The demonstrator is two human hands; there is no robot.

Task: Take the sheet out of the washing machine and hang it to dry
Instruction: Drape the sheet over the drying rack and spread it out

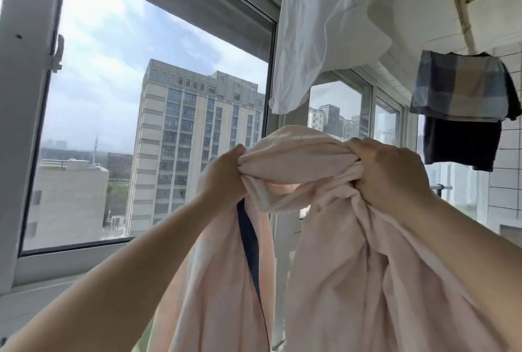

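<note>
sheet [324,252] bottom: cut off | fingers [356,144]: buried in folds

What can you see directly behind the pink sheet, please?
Behind the pink sheet, held by the left hand and right hand, window frame shows through the gap; the rest is covered.
</note>
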